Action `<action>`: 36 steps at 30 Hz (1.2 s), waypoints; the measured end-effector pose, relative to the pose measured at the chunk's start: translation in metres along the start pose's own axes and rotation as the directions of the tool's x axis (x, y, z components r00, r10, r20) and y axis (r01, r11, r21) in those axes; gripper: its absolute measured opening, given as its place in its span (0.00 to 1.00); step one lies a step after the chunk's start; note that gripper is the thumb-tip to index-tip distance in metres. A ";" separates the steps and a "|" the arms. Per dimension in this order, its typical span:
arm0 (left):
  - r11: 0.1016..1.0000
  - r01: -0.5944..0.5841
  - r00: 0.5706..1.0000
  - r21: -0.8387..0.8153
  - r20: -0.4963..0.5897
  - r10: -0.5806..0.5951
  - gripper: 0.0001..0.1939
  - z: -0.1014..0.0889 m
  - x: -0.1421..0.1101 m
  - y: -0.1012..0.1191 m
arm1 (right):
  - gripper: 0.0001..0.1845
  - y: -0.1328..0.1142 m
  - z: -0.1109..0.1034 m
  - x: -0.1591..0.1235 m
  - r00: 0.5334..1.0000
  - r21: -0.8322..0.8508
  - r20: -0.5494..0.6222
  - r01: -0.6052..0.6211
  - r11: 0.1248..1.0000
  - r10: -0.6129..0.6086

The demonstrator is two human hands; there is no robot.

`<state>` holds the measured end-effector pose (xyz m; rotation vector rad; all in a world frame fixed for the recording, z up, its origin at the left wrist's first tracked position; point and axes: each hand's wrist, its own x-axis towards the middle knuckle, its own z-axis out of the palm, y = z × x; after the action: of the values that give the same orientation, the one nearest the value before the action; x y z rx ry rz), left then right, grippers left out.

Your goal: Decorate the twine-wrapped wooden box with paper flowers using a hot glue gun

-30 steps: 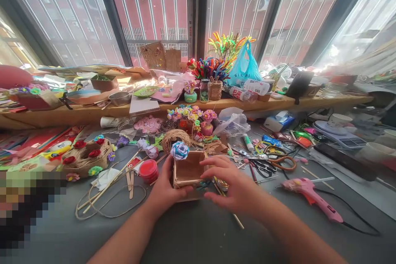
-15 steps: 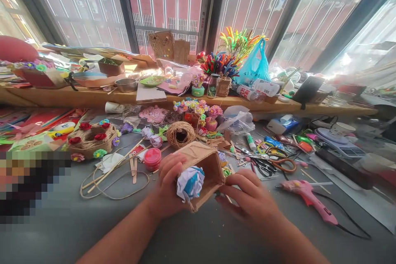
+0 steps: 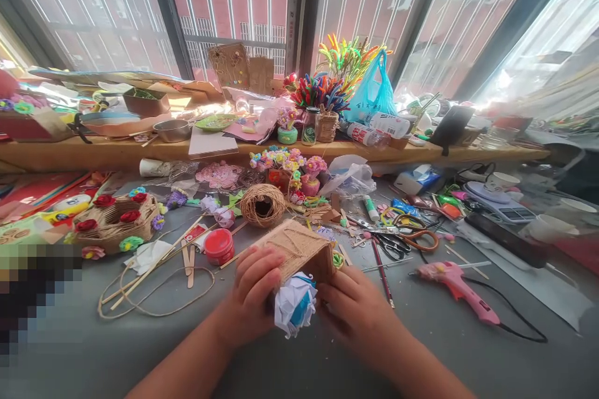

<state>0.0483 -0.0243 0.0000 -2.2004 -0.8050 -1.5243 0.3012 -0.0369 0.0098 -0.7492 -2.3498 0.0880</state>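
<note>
**Writing You Can't Quite Read**

You can't read any whole word here. Dark writing sits on the blue plastic bag (image 3: 373, 92), but it's too small for you. The bottle (image 3: 367, 135) in front of it has blurry letters on its red-and-white label. Tiny marks run up the window post (image 3: 299, 25).

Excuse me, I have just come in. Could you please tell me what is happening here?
A person's left hand grips a small brown box, tilted above the table. The right hand is at its right edge. A white-and-blue paper flower shows between the hands. Behind the box sits a twine ball; to the right lies a pink glue gun.
</note>
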 end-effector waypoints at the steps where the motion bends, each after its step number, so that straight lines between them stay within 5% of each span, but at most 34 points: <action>1: 1.000 0.000 1.000 -0.003 0.008 0.000 0.30 0.000 -0.001 0.000 | 0.10 0.000 -0.001 -0.002 1.000 0.001 -0.007 -0.003 1.000 0.003; 6: 0.999 0.038 0.999 0.005 0.004 -0.038 0.35 0.001 -0.005 -0.003 | 0.23 -0.001 -0.005 -0.007 0.992 -0.024 -0.106 -0.070 0.997 0.067; 13: 1.000 -0.012 0.998 0.004 0.062 0.012 0.37 0.001 -0.002 -0.004 | 0.09 -0.006 0.006 0.005 0.996 -0.100 -0.039 -0.080 0.992 0.077; 20: 0.999 -0.024 0.994 0.030 0.103 0.021 0.38 0.001 -0.001 -0.005 | 0.08 -0.008 0.007 0.006 0.992 -0.081 -0.009 -0.127 0.989 0.127; 26: 0.999 0.032 0.993 0.016 0.117 -0.033 0.42 0.003 -0.001 -0.007 | 0.28 -0.006 0.002 0.001 0.978 -0.068 -0.050 -0.204 0.977 0.201; 31: 0.999 0.037 0.991 -0.003 0.129 -0.036 0.45 0.004 -0.001 -0.007 | 0.17 0.003 0.009 0.002 0.977 -0.131 0.050 -0.200 0.971 0.208; 36: 0.999 0.046 0.988 -0.021 0.150 -0.042 0.48 0.005 -0.002 -0.009 | 0.18 0.005 0.004 0.005 0.971 -0.101 0.114 -0.197 0.975 0.208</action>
<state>0.0458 -0.0149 -0.0038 -2.3515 -0.8899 -1.4091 0.2982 -0.0296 0.0082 -1.0551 -2.3993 0.1216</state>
